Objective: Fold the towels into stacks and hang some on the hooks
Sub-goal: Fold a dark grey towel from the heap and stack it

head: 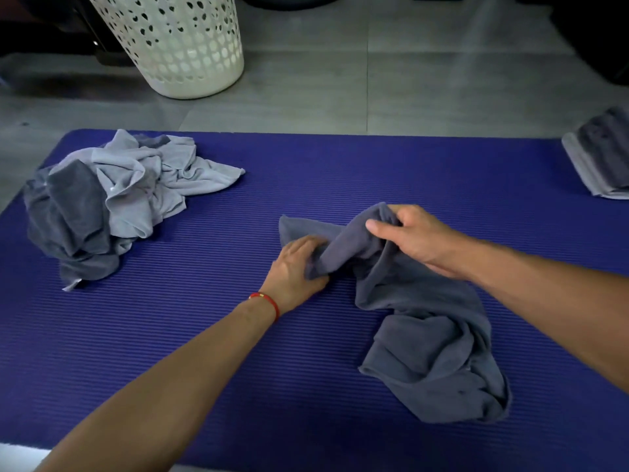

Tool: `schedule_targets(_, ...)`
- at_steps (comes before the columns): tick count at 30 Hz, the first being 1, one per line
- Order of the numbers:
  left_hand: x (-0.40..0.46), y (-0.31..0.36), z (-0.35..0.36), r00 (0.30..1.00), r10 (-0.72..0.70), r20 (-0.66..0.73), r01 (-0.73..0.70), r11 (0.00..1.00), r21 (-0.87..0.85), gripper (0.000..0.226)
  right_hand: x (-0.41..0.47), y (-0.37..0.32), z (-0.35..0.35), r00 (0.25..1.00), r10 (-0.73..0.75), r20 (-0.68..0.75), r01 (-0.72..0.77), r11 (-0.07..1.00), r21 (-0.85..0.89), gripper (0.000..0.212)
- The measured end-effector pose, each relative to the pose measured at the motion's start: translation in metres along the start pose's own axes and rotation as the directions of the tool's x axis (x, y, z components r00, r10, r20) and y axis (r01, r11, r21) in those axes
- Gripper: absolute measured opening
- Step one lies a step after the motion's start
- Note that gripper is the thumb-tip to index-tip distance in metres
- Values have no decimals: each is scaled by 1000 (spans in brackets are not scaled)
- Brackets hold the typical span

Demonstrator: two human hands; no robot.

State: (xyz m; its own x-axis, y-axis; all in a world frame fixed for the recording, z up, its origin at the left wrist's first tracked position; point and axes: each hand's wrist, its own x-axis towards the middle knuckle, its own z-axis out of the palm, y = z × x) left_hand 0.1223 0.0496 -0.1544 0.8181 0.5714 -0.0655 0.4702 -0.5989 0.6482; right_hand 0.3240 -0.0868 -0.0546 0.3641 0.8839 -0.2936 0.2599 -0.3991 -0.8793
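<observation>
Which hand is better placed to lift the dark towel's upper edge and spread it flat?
Right, probably. The right hand already pinches a raised fold of the dark towel, lifted off the mat. The left hand grips the cloth low against the mat, better suited to anchoring.

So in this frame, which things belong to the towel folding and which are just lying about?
Part of the job:
- dark grey towel, gripped by left hand and right hand
- unfolded towel pile
- folded stack at the right edge
- blue mat, the work surface

Lying about:
- white laundry basket on the floor
- red wrist string
</observation>
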Motion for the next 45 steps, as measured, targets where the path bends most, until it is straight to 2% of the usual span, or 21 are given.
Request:
schedule_targets(2, 12, 7, 1, 997, -80, -9, 80, 997, 10, 12, -1, 9, -13, 995, 41, -91, -38, 999, 34, 16)
schedule_targets(3, 15, 10, 1, 993, -113, -22, 113, 993, 22, 12, -1, 13, -20, 986, 61, -155, -56, 998, 41, 15)
schedule_targets(5, 13, 16, 2, 996, -54, -76, 61, 994, 90, 20, -1, 22, -31, 961, 107, -256, -93, 994, 65, 12)
schedule_targets(7, 1, 30, 5, 984, 114, -135, -94, 985, 147, 19, 1, 33, -42, 931, 157, -331, -135, 987, 88, 12)
schedule_targets(10, -32, 53, 12, 933, 354, -69, -344, 931, 125, 30, 1, 47, -57, 903, 198, -381, -191, 980, 56, 17)
schedule_targets(12, -49, 49, 16, 946, 324, -17, -320, 941, 109, 46, 2, 56, -65, 903, 185, -387, -192, 981, 21, 23)
schedule_targets(14, -56, 21, 18, 986, 160, 39, -164, 970, 181, 55, -1, 60, -67, 905, 193, -378, -204, 979, 13, 26)
schedule_targets(16, -68, -10, 23, 983, 55, 173, -100, 958, 269, 66, -1, 65, -68, 900, 188, -394, -212, 977, -20, 26)
schedule_targets(17, -78, -20, 27, 972, 55, 227, -113, 963, 247, 72, 0, 66, -67, 892, 191, -411, -214, 977, -9, 25)
schedule_targets(19, -97, -25, 35, 965, 107, 239, -150, 974, 169, 83, 0, 66, -67, 876, 202, -438, -198, 979, 55, 17)
schedule_targets(21, -109, -27, 45, 961, 147, 232, -183, 973, 139, 80, 0, 64, -66, 868, 211, -450, -188, 977, 97, 7)
schedule_targets(23, -105, -28, 53, 964, 196, 181, -234, 948, 214, 60, -2, 60, -64, 872, 210, -441, -182, 978, 107, 4)
schedule_targets(26, -84, -30, 57, 980, 200, 1, -198, 973, 122, 20, -3, 56, -64, 884, 203, -421, -152, 977, 152, 9)
schedule_targets(29, -73, -17, 46, 991, 119, -67, -119, 993, 13, 18, -6, 50, -71, 879, 195, -435, -107, 970, 218, 10)
schedule_targets(32, -51, -9, 19, 966, -94, -243, 37, 973, -228, 4, -10, 44, -90, 860, 163, -484, -56, 972, 229, 11)
schedule_targets(34, -23, 2, -11, 920, -223, -322, 64, 896, -439, 10, -12, 41, -108, 833, 153, -532, -25, 970, 241, 12)
schedule_targets(36, 6, 22, -45, 890, -288, -353, 8, 785, -620, 18, -13, 36, -131, 790, 176, -587, -1, 958, 286, 18)
schedule_targets(37, 19, 32, -60, 889, -284, -360, -27, 751, -660, 20, -13, 34, -142, 774, 192, -604, 18, 946, 323, 20)
schedule_targets(39, 41, 56, -87, 908, -201, -368, -101, 747, -657, 21, -15, 27, -159, 744, 233, -626, 45, 918, 395, 29)
schedule_targets(42, 67, 79, -116, 914, -63, -401, -198, 792, -577, 24, -20, 13, -177, 703, 286, -651, 84, 876, 475, 36)
schedule_targets(45, 86, 92, -145, 887, -24, -461, -222, 853, -472, 24, -29, -9, -191, 702, 256, -665, 164, 850, 500, 30)
